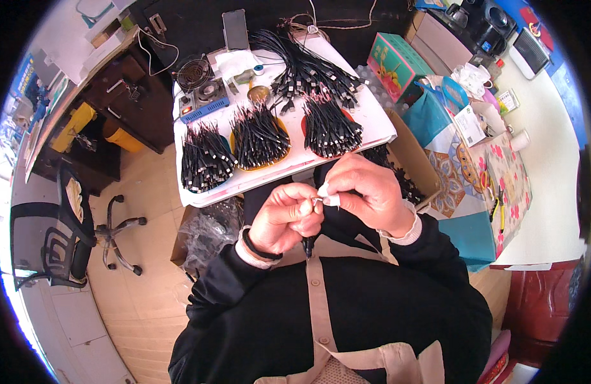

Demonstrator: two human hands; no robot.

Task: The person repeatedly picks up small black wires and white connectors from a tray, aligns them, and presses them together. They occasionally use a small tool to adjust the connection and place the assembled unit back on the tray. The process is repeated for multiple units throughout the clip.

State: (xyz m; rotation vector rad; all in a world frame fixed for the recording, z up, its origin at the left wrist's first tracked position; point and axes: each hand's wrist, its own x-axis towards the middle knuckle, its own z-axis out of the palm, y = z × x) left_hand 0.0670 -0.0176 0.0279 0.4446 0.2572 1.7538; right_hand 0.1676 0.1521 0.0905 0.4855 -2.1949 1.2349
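Seemingly for steady close work, the left hand (286, 219) is pinching a black cable (309, 246) on the near side of the bench (375, 121), the right hand's (371, 192) fingers are pinching its upper end, and cable bundles (261, 139) are lying within easy reach.

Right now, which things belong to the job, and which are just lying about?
Likely in the job:
black cable in left hand, right hand at its tip
cable bundles on table

Probably lying about:
office chair
green box
white bag
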